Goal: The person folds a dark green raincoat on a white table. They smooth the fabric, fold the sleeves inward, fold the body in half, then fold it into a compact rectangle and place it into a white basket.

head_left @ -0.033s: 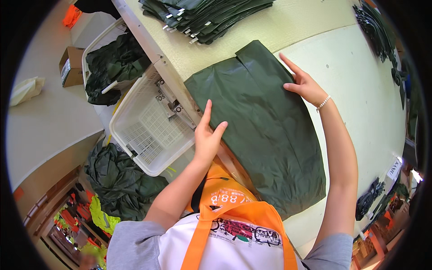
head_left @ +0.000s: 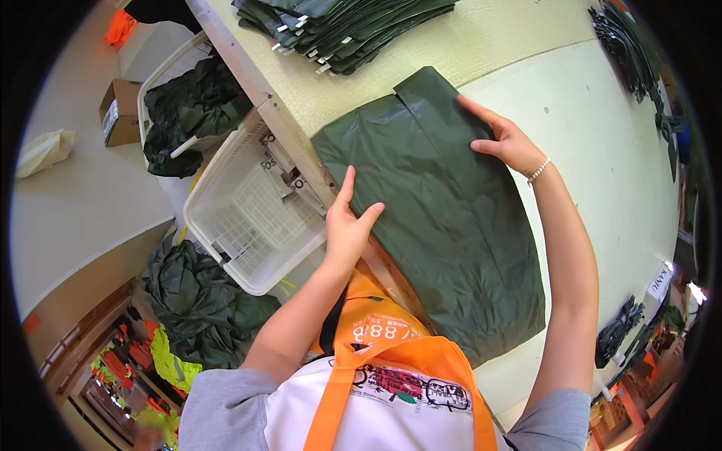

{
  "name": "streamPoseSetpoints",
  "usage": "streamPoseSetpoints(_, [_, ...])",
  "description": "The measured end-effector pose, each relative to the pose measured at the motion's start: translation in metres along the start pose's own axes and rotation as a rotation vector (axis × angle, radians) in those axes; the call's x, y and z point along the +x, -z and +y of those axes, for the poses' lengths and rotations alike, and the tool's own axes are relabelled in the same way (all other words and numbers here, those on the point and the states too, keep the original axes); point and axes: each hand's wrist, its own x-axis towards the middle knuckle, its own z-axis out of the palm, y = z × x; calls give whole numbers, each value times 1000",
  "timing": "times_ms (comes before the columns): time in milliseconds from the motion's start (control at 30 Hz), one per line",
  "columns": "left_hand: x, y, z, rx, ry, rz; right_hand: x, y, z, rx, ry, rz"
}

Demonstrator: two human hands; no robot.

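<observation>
A dark green folded garment (head_left: 444, 218) of smooth, slightly shiny fabric lies flat on the table in front of me, its lower end near my body. My left hand (head_left: 349, 231) rests at its left edge, thumb apart from the stretched fingers. At the upper right edge is my right hand (head_left: 513, 146), with a beaded bracelet on the wrist. Its index finger stretches over the edge and its thumb lies on the fabric. Neither hand visibly grips the cloth.
A stack of folded dark green garments (head_left: 350, 34) lies at the table's far side. Left of the table edge stand a white plastic basket (head_left: 203, 210) with small boxes inside and another basket with dark cloth. A heap of green fabric (head_left: 195, 301) lies below. Dark bundles (head_left: 628, 56) sit at the far right.
My right hand has shifted slightly left, its index fingertip now against the garment. The garment's upper left edge has moved slightly right. My left hand has barely moved.
</observation>
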Motion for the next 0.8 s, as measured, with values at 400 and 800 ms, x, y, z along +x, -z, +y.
streamPoseSetpoints(400, [-17, 47, 123, 341, 374, -841, -96, 7, -122, -830, 251, -83])
streamPoseSetpoints(800, [-2, 33, -9, 340, 83, -110, -27, -8, 43, 355, -141, 214])
